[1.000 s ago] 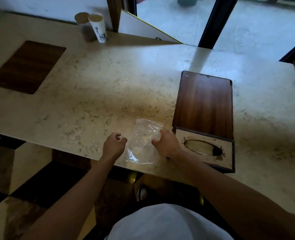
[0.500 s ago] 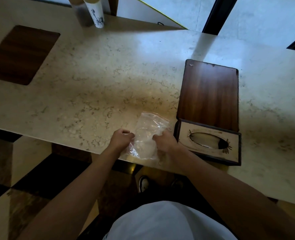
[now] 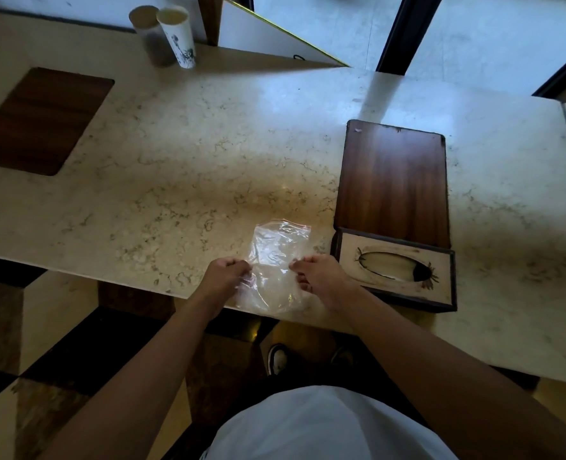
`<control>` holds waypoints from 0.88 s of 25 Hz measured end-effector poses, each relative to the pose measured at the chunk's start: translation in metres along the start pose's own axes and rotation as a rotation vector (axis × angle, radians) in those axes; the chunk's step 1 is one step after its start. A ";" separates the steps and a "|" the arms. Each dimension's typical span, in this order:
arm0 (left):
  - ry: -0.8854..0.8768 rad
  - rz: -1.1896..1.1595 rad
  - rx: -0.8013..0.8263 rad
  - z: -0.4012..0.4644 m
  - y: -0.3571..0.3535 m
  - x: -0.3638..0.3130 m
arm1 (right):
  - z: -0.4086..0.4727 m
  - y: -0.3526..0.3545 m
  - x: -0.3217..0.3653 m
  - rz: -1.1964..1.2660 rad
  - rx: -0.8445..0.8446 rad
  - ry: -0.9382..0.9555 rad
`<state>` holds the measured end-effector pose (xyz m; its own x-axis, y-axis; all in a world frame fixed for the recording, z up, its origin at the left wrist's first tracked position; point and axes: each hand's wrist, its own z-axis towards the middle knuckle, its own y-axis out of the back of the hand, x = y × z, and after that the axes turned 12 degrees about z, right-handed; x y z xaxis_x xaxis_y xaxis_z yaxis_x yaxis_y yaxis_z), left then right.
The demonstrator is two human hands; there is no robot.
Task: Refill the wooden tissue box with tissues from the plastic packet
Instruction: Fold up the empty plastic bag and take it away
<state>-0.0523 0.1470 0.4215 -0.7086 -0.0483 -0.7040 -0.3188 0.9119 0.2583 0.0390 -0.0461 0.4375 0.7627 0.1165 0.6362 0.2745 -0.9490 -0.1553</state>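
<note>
The marble counter (image 3: 182, 180) runs out of frame on both sides; tiled floor shows below it. The tissue box (image 3: 395, 275) sits at its near edge. Just left of the box, the clear packet (image 3: 276, 260) looks empty, now pinched by left hand (image 3: 226, 277) and right hand (image 3: 321, 275); earlier the left hung clenched beside it.
</note>
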 end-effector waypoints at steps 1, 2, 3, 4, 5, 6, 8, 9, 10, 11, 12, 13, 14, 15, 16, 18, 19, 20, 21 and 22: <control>-0.005 -0.053 0.009 -0.002 0.002 -0.002 | -0.002 0.003 0.002 0.033 0.016 0.024; -0.014 -0.110 0.033 -0.003 0.004 -0.004 | -0.004 0.007 0.005 0.071 0.035 0.040; -0.022 -0.177 0.077 -0.005 0.004 -0.007 | -0.007 0.011 0.008 0.115 0.057 0.049; -0.024 -0.246 0.133 -0.007 0.005 -0.010 | -0.009 0.015 0.011 0.160 0.081 0.050; -0.022 -0.311 0.187 -0.008 0.006 -0.013 | -0.010 0.018 0.015 0.205 0.102 0.049; -0.022 -0.358 0.224 -0.010 0.005 -0.017 | -0.013 0.023 0.020 0.244 0.112 0.047; -0.046 -0.362 0.258 -0.012 0.001 -0.025 | -0.017 0.032 0.027 0.283 0.116 0.046; -0.077 -0.324 0.264 -0.013 -0.002 -0.029 | -0.020 0.037 0.029 0.286 0.119 0.047; -0.118 -0.280 0.268 -0.015 -0.006 -0.032 | -0.023 0.042 0.030 0.283 0.124 0.048; -0.151 -0.242 0.271 -0.017 -0.010 -0.034 | -0.028 0.046 0.030 0.275 0.128 0.054; -0.172 -0.218 0.273 -0.019 -0.014 -0.036 | -0.032 0.051 0.030 0.262 0.132 0.071; -0.185 -0.204 0.279 -0.021 -0.017 -0.039 | -0.036 0.054 0.029 0.255 0.131 0.091; -0.194 -0.196 0.293 -0.023 -0.021 -0.040 | -0.042 0.058 0.027 0.271 0.126 0.108; -0.203 -0.189 0.314 -0.025 -0.024 -0.042 | -0.047 0.062 0.026 0.298 0.120 0.120; -0.213 -0.181 0.336 -0.026 -0.027 -0.043 | -0.052 0.066 0.025 0.320 0.113 0.134; -0.239 -0.138 0.362 -0.027 -0.032 -0.045 | -0.059 0.079 0.021 0.366 0.108 0.160; -0.253 -0.103 0.359 -0.027 -0.035 -0.046 | -0.063 0.085 0.019 0.414 0.120 0.166; -0.266 -0.070 0.354 -0.027 -0.038 -0.048 | -0.066 0.092 0.017 0.475 0.137 0.170; -0.276 -0.049 0.356 -0.027 -0.041 -0.050 | -0.068 0.096 0.015 0.525 0.146 0.180; -0.284 -0.042 0.368 -0.027 -0.044 -0.052 | -0.069 0.101 0.013 0.545 0.135 0.199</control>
<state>-0.0189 0.0985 0.4648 -0.4832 -0.0213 -0.8752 -0.0623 0.9980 0.0102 0.0356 -0.1606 0.4824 0.6939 -0.4467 0.5648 -0.0439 -0.8091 -0.5860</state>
